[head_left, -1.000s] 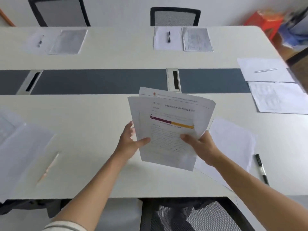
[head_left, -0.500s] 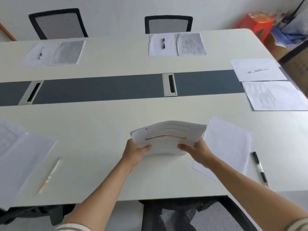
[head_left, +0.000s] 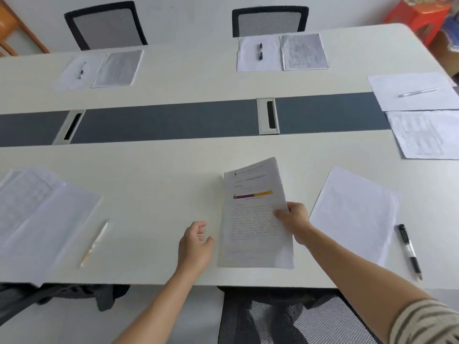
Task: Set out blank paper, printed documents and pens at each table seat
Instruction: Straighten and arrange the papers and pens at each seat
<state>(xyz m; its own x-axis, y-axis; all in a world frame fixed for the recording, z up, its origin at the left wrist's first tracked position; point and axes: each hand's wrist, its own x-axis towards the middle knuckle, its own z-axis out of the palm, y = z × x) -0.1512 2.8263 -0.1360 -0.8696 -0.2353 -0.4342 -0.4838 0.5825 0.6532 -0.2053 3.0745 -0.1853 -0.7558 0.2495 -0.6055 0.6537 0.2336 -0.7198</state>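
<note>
Right fingers: curled round the right edge of the printed document; the thumb is pressed on the top page and the rest are tucked beneath, so a pinch is made.
Left fingers: loosely curled, nothing is held, and no contact with the pages is seen.
Right hand: set between the document and the blank sheet.
Left hand: further left of the blank sheet, just beyond the document.
Document's place: on the table, just left of the blank sheet and apart from it; whether the far end is lifted cannot be told.
Pen: laid just right of the blank sheet.
Handling: judged light, thin and limp; sagging is expected when it is held by 1 edge, and sliding on the smooth top is likely.
Hold: best taken mid-edge, or by 2 opposite edges for squaring.
</note>
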